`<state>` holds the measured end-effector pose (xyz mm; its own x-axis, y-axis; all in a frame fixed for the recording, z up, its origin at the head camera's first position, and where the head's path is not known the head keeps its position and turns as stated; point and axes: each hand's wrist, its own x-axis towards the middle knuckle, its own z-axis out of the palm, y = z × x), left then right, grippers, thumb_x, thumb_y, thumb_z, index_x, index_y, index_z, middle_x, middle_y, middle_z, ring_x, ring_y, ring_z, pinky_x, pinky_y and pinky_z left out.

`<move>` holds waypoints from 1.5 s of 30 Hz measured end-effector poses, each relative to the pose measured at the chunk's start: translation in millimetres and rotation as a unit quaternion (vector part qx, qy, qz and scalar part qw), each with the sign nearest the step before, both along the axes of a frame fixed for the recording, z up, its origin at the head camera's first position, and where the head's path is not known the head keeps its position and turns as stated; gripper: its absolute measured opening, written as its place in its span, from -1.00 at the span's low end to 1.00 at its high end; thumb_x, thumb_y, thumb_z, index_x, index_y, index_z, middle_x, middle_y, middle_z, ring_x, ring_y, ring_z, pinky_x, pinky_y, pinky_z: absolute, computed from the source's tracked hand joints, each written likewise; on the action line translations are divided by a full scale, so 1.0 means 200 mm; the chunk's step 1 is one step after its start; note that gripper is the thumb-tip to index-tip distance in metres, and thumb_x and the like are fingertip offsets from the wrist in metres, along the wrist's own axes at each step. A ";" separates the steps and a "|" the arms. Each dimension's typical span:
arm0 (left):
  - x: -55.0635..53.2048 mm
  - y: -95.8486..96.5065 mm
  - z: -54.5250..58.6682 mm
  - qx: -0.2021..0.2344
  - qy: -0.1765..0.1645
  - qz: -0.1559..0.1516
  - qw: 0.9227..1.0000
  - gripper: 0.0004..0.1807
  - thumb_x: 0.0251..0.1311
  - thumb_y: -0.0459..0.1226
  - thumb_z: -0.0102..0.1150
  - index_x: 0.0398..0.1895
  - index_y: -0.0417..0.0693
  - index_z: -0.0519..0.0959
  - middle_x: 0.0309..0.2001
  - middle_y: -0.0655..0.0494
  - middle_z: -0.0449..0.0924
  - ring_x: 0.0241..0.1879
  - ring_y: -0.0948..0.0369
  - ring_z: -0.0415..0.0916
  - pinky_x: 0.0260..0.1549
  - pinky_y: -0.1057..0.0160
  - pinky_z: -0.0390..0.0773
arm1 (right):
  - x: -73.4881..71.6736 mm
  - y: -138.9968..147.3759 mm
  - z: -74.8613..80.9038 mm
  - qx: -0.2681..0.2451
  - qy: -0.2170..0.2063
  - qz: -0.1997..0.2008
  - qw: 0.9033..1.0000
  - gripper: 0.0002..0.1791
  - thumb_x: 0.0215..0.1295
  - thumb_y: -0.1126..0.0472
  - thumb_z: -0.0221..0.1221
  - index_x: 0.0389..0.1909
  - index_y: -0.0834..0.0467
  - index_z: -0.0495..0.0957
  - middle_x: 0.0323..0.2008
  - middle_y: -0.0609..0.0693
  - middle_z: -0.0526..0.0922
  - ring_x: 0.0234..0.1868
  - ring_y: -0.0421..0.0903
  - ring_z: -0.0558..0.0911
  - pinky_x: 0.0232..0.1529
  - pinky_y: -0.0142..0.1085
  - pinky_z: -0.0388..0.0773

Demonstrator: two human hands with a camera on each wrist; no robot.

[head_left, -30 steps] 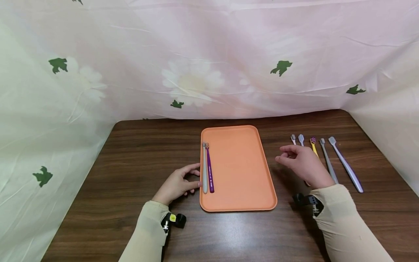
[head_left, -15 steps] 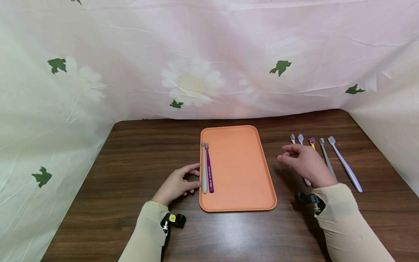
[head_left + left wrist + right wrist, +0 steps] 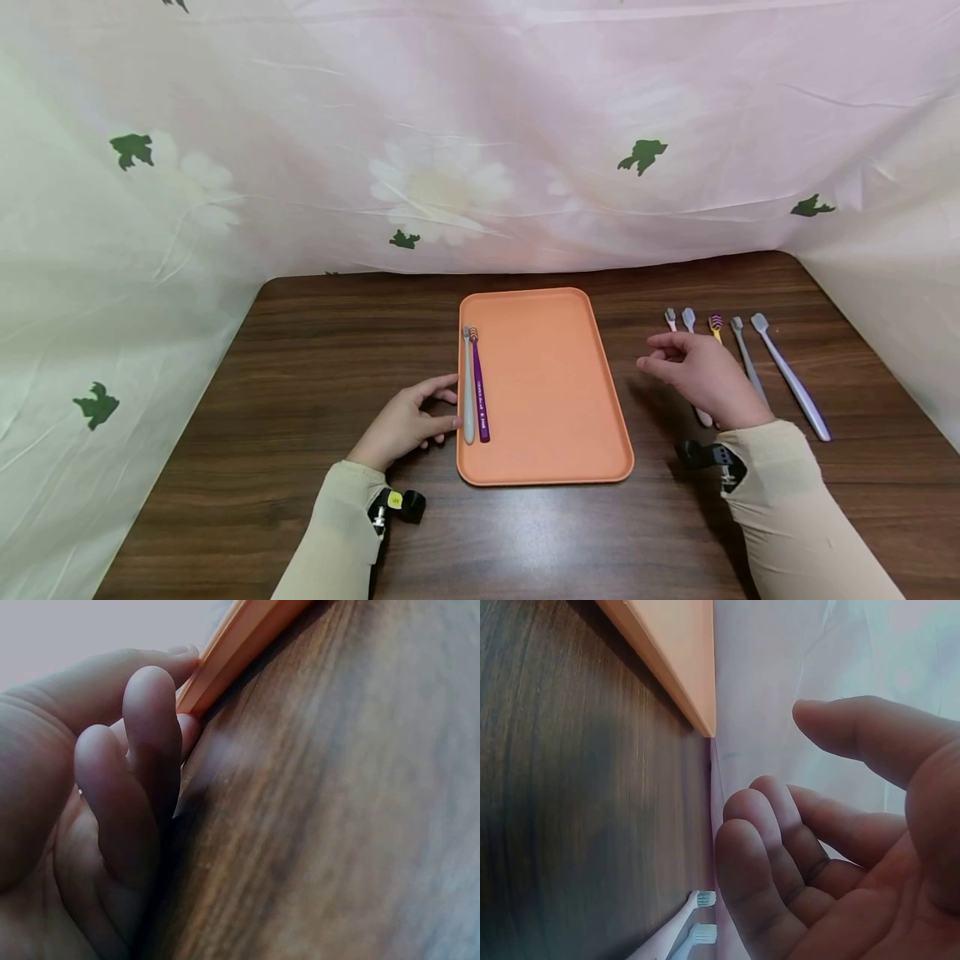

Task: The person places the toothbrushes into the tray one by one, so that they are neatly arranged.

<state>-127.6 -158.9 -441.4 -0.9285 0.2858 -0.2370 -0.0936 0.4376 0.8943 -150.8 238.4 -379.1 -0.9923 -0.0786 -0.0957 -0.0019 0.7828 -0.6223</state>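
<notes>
An orange tray [image 3: 543, 392] lies on the table, with a grey toothbrush [image 3: 468, 400] and a purple toothbrush [image 3: 482, 404] side by side along its left rim. My left hand [image 3: 401, 425] rests beside that rim; its thumb and index fingertips, spread apart, touch the edge. To the right of the tray, my right hand [image 3: 701, 379] hovers over a row of toothbrushes, fingers loosely bent and thumb apart, holding nothing. It partly covers a pale pink toothbrush [image 3: 703, 418], a light blue one [image 3: 688, 318], a yellow one [image 3: 717, 330] and a grey one [image 3: 750, 367].
A bluish-lavender toothbrush [image 3: 791, 379] lies at the right end of the row. The dark wooden table [image 3: 330, 350] is bordered by a flower-patterned cloth [image 3: 525, 167] at the back and both sides. Each wrist wears a black camera strap [image 3: 397, 502].
My right hand has shifted very slightly to the right over the row, then stayed almost still. The left hand, tray and toothbrushes keep their places.
</notes>
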 end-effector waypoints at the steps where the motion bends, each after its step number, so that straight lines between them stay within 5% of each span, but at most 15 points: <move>1: 0.00 0.00 0.00 -0.001 -0.001 0.001 1.000 -0.33 0.00 -0.12 0.37 0.24 0.30 0.38 -0.06 0.17 0.51 -0.54 0.15 0.53 -0.69 0.17 0.50 | 0.00 0.00 0.00 0.002 0.000 -0.001 1.000 -0.36 0.19 -0.15 0.18 0.07 0.30 0.46 -0.23 0.09 0.59 -0.25 -0.02 0.53 -0.32 -0.24 0.46; 45: 0.00 0.00 0.01 -0.003 -0.010 0.007 1.000 -0.34 -0.01 -0.14 0.38 0.22 0.30 0.39 -0.07 0.16 0.51 -0.52 0.12 0.53 -0.66 0.16 0.51 | -0.01 0.03 0.00 0.016 -0.004 -0.002 1.000 -0.31 0.16 -0.18 0.19 0.07 0.32 0.45 -0.21 0.13 0.61 -0.20 0.03 0.55 -0.24 -0.10 0.49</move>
<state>-126.9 -158.1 -438.7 -0.9271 0.2717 -0.2581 -0.1179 0.4422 0.8891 -153.1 245.1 -378.9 -0.9918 -0.0705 -0.1067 0.0072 0.8022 -0.5970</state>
